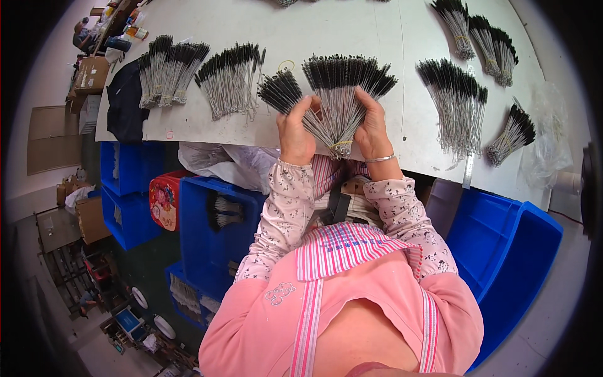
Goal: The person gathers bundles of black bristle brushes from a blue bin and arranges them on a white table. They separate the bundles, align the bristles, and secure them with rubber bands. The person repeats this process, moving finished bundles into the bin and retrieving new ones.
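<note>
Holding a fanned bundle of black-bristled wire brushes [339, 112] at the near edge of the white table [339, 31]; pinching its stems between left hand [296, 133] and right hand [373, 129], with thumbs in front and fingers partly hidden; near other brush bundles [228, 81].

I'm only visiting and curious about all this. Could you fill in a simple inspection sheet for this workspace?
Surface: white table, with brushes spread along it.
Job's things: fanned brush bundle, black bristles away from the wearer, yellow band near its wire ends; more brushes left and right.
Clutter: dark cloth at the left, clear plastic at the right.
Grips: bare hands; left grip and right grip hold the fanned bundle from either side.
Cables: thin dark line at far right, possibly a cable.
Surroundings: blue bins, red container, cardboard boxes, another person in the background.
</note>
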The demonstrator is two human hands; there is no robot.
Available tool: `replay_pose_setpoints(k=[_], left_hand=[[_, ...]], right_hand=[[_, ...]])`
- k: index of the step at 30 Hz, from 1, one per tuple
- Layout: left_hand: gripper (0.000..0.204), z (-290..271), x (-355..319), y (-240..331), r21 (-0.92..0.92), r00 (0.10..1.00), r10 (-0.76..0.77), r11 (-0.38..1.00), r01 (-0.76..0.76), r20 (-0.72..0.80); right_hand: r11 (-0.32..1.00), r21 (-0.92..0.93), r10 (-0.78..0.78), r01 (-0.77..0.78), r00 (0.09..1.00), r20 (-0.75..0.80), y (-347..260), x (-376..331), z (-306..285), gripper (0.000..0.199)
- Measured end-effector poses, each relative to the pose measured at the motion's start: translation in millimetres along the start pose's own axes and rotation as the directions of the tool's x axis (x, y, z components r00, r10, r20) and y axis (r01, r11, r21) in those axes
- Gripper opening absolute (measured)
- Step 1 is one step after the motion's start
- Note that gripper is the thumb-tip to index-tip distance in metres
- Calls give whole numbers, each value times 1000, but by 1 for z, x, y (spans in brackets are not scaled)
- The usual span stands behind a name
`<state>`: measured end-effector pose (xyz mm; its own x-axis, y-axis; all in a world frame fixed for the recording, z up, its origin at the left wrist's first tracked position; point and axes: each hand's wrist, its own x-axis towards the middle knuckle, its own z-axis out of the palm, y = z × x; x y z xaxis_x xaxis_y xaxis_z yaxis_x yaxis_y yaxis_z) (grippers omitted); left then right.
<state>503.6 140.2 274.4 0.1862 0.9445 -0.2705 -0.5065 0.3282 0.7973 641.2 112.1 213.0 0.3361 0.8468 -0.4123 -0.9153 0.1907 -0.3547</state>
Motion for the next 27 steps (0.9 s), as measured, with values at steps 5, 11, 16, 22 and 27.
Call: replay_pose_setpoints(k=[5,11,16,22,27], left_hand=[[21,8,-3,1,-58,1000,19,998,-18,24],[34,25,-9,-3,101,972,207,971,-219,115],[28,-13,10,-4,6,990,-71,997,71,123],[22,-11,8,-4,-31,994,-91,995,92,54],[23,-7,4,0,31,991,-102,995,100,88]], right_hand=[[999,-22,-27,27,1000,-8,-1,-4,3,14],[988,-82,-128,129,992,15,-2,-23,25,21],[990,-72,-124,122,992,-32,-4,-21,25,19],[991,-107,-83,78,996,-45,-4,-16,16,15],[993,-117,-40,32,997,-71,-3,-14,11,14]])
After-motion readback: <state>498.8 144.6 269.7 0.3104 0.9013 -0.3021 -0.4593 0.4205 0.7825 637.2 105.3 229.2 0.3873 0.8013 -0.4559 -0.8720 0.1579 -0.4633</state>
